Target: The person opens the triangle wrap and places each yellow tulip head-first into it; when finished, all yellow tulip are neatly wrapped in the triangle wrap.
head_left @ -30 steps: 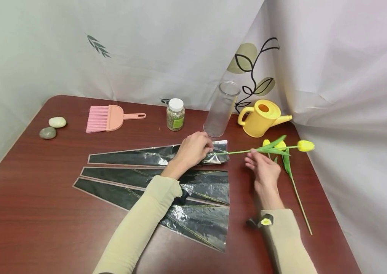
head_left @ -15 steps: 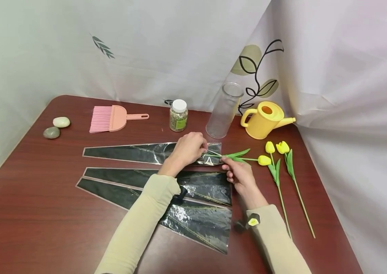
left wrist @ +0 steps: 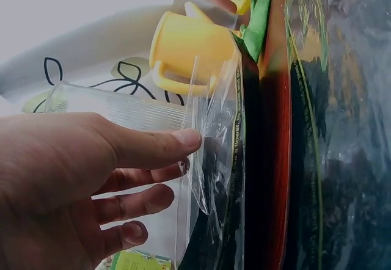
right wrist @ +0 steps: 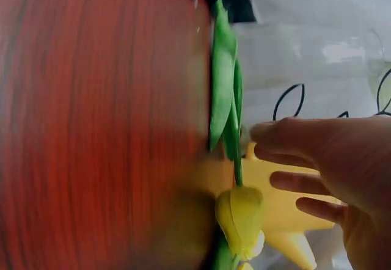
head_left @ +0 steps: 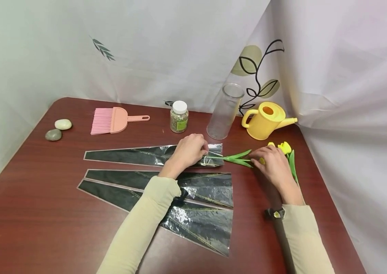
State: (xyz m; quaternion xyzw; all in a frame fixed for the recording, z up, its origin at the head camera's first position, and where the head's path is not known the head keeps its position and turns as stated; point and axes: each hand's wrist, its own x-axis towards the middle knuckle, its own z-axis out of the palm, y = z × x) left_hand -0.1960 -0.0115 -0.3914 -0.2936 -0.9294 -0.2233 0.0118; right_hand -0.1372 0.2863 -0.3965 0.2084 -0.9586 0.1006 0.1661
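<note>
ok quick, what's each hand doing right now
left hand: pinching the open end of the clear flower sleeve
right hand: open, fingers at the yellow tulip

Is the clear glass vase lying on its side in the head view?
No, the glass vase stands upright on the table, open mouth up, between the small jar and the yellow watering can.
</note>
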